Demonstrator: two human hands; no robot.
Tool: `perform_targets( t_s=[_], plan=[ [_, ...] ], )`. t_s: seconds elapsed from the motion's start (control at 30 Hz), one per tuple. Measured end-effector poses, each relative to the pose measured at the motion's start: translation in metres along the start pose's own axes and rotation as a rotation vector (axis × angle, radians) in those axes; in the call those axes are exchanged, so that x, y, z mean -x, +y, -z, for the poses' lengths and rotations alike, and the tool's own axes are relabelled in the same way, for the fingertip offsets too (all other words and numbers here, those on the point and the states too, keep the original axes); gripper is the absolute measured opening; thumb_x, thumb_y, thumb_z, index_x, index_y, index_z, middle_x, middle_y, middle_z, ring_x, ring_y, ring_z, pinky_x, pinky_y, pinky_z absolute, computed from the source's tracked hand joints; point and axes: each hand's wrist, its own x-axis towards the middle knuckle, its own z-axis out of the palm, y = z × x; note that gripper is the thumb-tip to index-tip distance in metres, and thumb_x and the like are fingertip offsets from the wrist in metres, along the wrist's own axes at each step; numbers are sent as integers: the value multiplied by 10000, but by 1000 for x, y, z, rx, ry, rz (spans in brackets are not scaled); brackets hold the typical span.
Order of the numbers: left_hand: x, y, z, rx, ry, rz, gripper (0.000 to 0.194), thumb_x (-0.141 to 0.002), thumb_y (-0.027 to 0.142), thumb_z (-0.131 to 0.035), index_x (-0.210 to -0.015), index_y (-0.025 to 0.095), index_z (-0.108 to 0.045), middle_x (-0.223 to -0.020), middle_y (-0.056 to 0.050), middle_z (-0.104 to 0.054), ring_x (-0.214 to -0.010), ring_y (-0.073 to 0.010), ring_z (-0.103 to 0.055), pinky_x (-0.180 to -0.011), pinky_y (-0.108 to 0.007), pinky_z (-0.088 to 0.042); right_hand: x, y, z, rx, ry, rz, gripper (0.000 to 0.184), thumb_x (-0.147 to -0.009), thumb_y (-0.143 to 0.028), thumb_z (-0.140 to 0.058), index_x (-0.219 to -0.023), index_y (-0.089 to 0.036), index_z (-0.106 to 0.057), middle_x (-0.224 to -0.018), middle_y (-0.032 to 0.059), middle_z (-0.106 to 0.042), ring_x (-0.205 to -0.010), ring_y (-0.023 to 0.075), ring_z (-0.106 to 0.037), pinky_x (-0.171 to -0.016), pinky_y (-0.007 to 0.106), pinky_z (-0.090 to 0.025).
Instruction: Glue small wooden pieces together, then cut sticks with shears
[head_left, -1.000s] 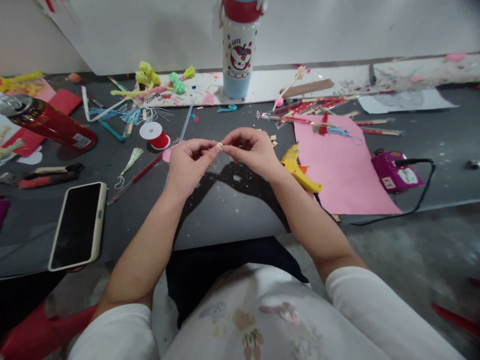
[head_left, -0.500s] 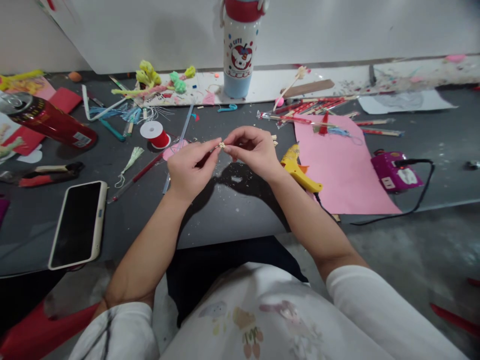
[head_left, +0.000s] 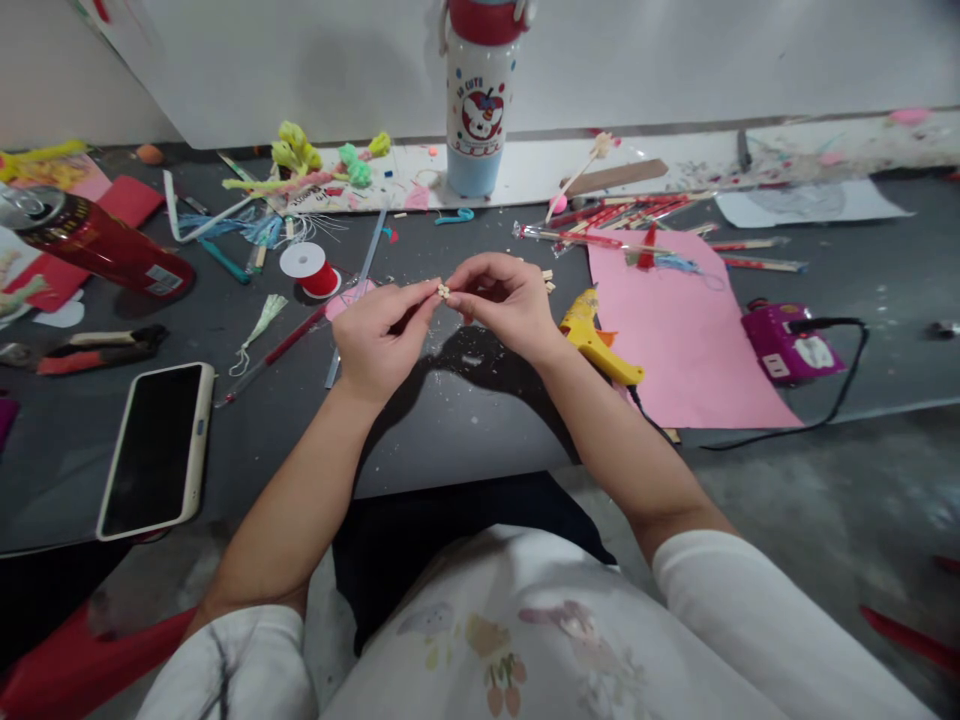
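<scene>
Between the fingertips of both hands is a small cluster of pale wooden stick pieces (head_left: 444, 292), bundled with their round ends facing me. My left hand (head_left: 384, 335) pinches it from the left, thumb against forefinger. On the other side my right hand (head_left: 504, 300) grips it with thumb and forefinger, the other fingers curled. Both hands hover above the dark table. Just behind my right hand lie a few short cut wooden pieces (head_left: 549, 281). A yellow hot glue gun (head_left: 600, 340) rests beside my right wrist, its nozzle pointing away.
A bottle (head_left: 484, 110) stands at the back. On the left are a phone (head_left: 156, 450), pliers (head_left: 101, 350), a red can (head_left: 105, 245) and a ribbon spool (head_left: 311, 270). On the right lie pink paper (head_left: 675, 340), wrapped sticks (head_left: 630, 215) and a purple power block (head_left: 791, 345) with a cord.
The wooden cluster has turned slightly, so its round ends show more clearly. Both hands keep nearly the same place and grip.
</scene>
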Motion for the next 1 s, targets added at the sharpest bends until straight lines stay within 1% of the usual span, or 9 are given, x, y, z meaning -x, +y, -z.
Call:
perform_targets(
  t_s=[0.13,0.27,0.5,0.7,0.8,0.87,0.93,0.97,1.0],
  plan=[
    [0,-1,-1,21,-8,2,187,-894,341,-638,-950,236,-782,-757,-14,-751,-662,-129,-650,-665,-277,-497,0,1,1,-12,-4,6,395,-704,-518,-806,-829,-170,-668,-714,-31,-636,-563,59,-541,-525,213,-459],
    [-1,-1,-1,101,8,22,141,-865,288,-679,-941,239,-787,-755,-5,-758,-628,-114,-643,-612,-255,-488,-1,1,2,5,-5,11,393,-710,-521,-800,-808,-163,-672,-685,-33,-627,-554,61,-537,-520,214,-452],
    [0,-1,-2,113,-111,236,194,-864,367,-669,-962,244,-783,-819,-23,-767,-642,-128,-657,-616,-273,-519,-1,2,3,55,-10,-34,339,-763,-494,-755,-812,-169,-675,-722,-11,-643,-556,70,-530,-528,231,-463],
    [2,-3,-4,104,-132,312,228,-845,386,-675,-958,215,-774,-776,-23,-752,-586,-105,-620,-567,-238,-499,-3,5,5,89,-30,-74,357,-781,-512,-728,-843,-163,-690,-699,-13,-640,-545,71,-521,-533,229,-444],
    [1,-5,-6,106,-123,323,234,-838,378,-674,-946,194,-769,-750,-24,-737,-587,-102,-608,-567,-232,-492,-4,9,7,181,-36,-95,396,-880,-537,-598,-823,-157,-690,-687,2,-641,-569,83,-531,-572,239,-442],
    [0,-8,-7,96,-107,335,224,-826,367,-680,-935,192,-770,-755,-25,-736,-596,-103,-604,-577,-232,-490,-4,13,10,301,-57,-97,399,-925,-489,-539,-762,-151,-676,-672,15,-640,-606,101,-546,-618,253,-443],
    [0,-11,-7,80,-89,343,212,-817,353,-684,-930,198,-773,-763,-24,-738,-604,-103,-601,-589,-233,-489,-4,18,14,427,-118,-98,266,-886,-381,-602,-784,-146,-675,-720,30,-662,-667,122,-572,-673,267,-452],
    [-1,-13,-7,72,-78,344,207,-814,347,-685,-928,200,-774,-763,-23,-739,-605,-103,-599,-593,-234,-487,-4,19,15,482,-156,-96,186,-849,-324,-641,-859,-143,-683,-790,40,-681,-706,131,-587,-703,274,-460],
    [-1,-14,-8,64,-73,345,204,-812,345,-685,-927,202,-775,-762,-23,-738,-607,-105,-599,-594,-235,-485,-4,20,17,540,-184,-92,191,-826,-292,-661,-943,-142,-682,-863,54,-690,-741,140,-594,-731,282,-466]
  ],
)
